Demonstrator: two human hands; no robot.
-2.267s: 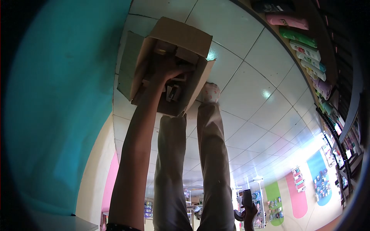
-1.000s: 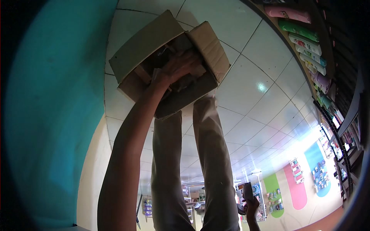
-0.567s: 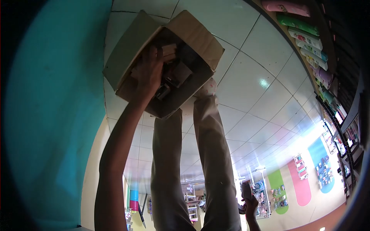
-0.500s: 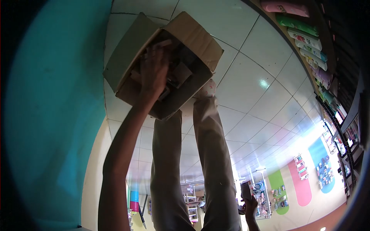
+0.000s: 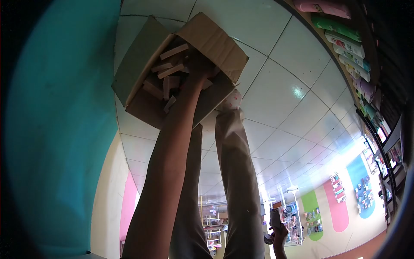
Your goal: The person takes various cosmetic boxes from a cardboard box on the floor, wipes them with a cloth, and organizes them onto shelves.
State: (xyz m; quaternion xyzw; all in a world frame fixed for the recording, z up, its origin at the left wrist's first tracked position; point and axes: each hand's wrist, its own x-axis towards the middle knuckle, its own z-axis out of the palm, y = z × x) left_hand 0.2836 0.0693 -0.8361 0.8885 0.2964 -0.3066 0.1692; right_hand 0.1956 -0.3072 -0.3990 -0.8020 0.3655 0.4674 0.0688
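An open cardboard box [image 5: 215, 39] sits tilted on the tiled floor near my feet, flaps spread. Inside lie several light-brown rectangular blocks [image 5: 171, 71], heaped loosely. My left hand [image 5: 203, 69] reaches deep into the box's right side. Shadow covers its fingers, so what it touches or holds is hidden. Low on the right, beside my right leg, my right hand [image 5: 279, 233] is closed around a dark, rounded, upright object [image 5: 275, 217], whose kind I cannot make out.
A teal wall [image 5: 60, 129] rises close on the left. Packets in bright colours [image 5: 345, 47] line a shelf at the upper right. My trouser legs [image 5: 237, 164] stand below the box, with one foot [image 5: 233, 100] against its corner. Shop racks [image 5: 291, 222] are farther off.
My left hand has moved from the box's left side to its right side, deeper in, uncovering the blocks on the left. My right hand still holds the dark object.
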